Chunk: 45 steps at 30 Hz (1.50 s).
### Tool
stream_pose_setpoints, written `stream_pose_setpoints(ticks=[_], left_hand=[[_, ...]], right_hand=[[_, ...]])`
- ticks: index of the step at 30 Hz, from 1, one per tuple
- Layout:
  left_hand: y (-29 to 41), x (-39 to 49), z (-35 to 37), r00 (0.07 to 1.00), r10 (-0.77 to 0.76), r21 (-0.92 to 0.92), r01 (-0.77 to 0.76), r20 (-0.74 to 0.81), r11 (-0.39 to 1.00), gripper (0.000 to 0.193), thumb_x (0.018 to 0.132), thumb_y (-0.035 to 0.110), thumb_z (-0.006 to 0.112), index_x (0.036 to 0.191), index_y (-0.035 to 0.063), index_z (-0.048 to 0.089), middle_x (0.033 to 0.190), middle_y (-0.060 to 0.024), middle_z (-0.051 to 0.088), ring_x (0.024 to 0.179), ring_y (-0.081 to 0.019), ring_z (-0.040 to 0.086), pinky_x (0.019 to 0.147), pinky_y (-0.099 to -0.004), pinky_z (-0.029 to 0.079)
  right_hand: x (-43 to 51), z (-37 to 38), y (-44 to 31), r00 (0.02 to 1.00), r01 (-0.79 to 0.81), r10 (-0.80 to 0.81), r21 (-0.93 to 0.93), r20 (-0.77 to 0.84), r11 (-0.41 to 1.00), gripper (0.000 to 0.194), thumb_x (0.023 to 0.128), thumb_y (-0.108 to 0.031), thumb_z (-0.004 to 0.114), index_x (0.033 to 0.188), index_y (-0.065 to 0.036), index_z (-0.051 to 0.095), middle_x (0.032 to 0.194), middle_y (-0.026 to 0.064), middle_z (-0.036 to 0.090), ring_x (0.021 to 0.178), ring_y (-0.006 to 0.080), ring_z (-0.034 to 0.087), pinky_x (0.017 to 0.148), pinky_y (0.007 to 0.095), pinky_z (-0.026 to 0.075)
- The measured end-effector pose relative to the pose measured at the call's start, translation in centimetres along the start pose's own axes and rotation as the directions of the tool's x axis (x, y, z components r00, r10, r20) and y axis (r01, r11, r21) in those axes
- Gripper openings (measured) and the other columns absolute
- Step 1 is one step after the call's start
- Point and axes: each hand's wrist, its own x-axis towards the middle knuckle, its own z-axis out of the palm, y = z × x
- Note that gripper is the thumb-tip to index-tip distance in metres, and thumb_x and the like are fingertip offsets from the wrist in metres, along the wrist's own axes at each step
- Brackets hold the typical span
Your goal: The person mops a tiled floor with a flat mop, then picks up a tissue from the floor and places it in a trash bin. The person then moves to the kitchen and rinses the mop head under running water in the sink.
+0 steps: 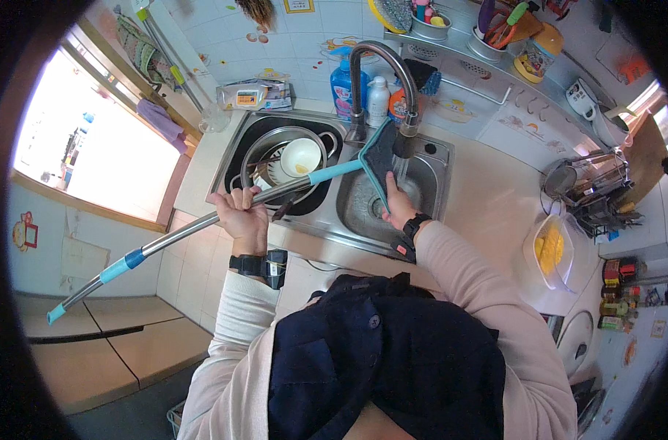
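My left hand (240, 217) is closed around the metal pole (188, 227) of a flat mop, which slants from lower left up to the sink. The flat mop head (379, 157), a grey pad with a light-blue rim, is tilted over the right sink basin (351, 220). At its lower edge my right hand (401, 208) grips the head, thumb on the pad and other fingers partly hidden. Water (401, 168) runs from the gooseneck faucet (360, 71) beside the pad into the basin.
The left basin (230, 159) holds a steel pot (247, 148) with a white bowl (301, 157) inside. Soap bottles (342, 88) stand behind the faucet. On the right counter are a clear container (532, 247) with yellow contents and a utensil rack (592, 181). A shelf (455, 66) hangs above.
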Motion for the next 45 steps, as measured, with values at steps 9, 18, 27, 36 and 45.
stream_pose_setpoints(ticks=[9, 18, 27, 36, 45], left_hand=[[0.4, -0.1, 0.1, 0.998, 0.015, -0.003, -0.014, 0.064, 1.000, 0.048, 0.101, 0.039, 0.029, 0.059, 0.0150, 0.024, 0.051, 0.0012, 0.020, 0.047, -0.0129, 0.023, 0.068, -0.0347, 0.043], [0.5, -0.2, -0.1, 1.000, 0.030, 0.053, -0.030, 0.005, 0.998, 0.047, 0.099, 0.038, 0.037, 0.059, 0.0152, 0.027, 0.052, 0.0023, 0.024, 0.050, -0.0125, 0.031, 0.070, -0.0341, 0.043], [-1.3, 1.1, -5.4, 0.940, -0.170, 0.043, 0.191, -0.297, 0.981, 0.040, 0.097, 0.037, 0.041, 0.064, 0.0155, 0.032, 0.053, 0.0024, 0.034, 0.054, -0.0136, 0.043, 0.071, -0.0373, 0.047], [-4.6, -0.2, -14.5, 0.599, -0.482, -0.162, 0.507, -0.639, 0.846, 0.027, 0.095, 0.029, 0.040, 0.079, 0.0076, 0.046, 0.061, -0.0004, 0.049, 0.057, -0.0161, 0.053, 0.061, -0.0349, 0.047], [-4.6, -1.6, -16.6, 0.489, -0.528, 0.065, 0.773, -0.694, 0.631, 0.041, 0.088, 0.031, 0.048, 0.102, -0.0076, 0.046, 0.094, -0.0189, 0.058, 0.081, -0.0281, 0.057, 0.065, -0.0347, 0.050]], right_hand=[[6.4, -3.1, 3.2, 0.912, 0.373, -0.409, -0.457, 0.023, 0.807, 0.022, 0.078, -0.013, 0.058, 0.097, -0.004, 0.050, 0.070, 0.0145, 0.056, 0.053, 0.0253, 0.056, 0.047, 0.0408, 0.045], [1.7, -2.3, 0.0, 0.993, 0.026, -0.037, -0.095, -0.110, 0.995, 0.051, 0.095, -0.048, 0.031, 0.096, -0.002, 0.050, 0.062, 0.0100, 0.049, 0.045, 0.0203, 0.048, 0.036, 0.0335, 0.035], [3.3, -4.2, 3.4, 0.903, 0.156, -0.347, -0.560, -0.254, 0.814, 0.066, 0.096, -0.047, 0.027, 0.091, 0.007, 0.064, 0.090, 0.0302, 0.062, 0.088, 0.0415, 0.059, 0.079, 0.0469, 0.043], [3.2, -8.3, 5.2, 0.835, 0.097, -0.463, -0.748, -0.299, 0.657, 0.057, 0.094, -0.044, 0.039, 0.097, 0.007, 0.063, 0.098, 0.0294, 0.061, 0.097, 0.0428, 0.057, 0.083, 0.0439, 0.044], [0.1, -9.9, 4.0, 0.861, 0.048, -0.448, -0.838, -0.240, 0.543, 0.045, 0.088, -0.033, 0.043, 0.101, 0.006, 0.062, 0.110, 0.0288, 0.057, 0.105, 0.0410, 0.055, 0.092, 0.0444, 0.043]])
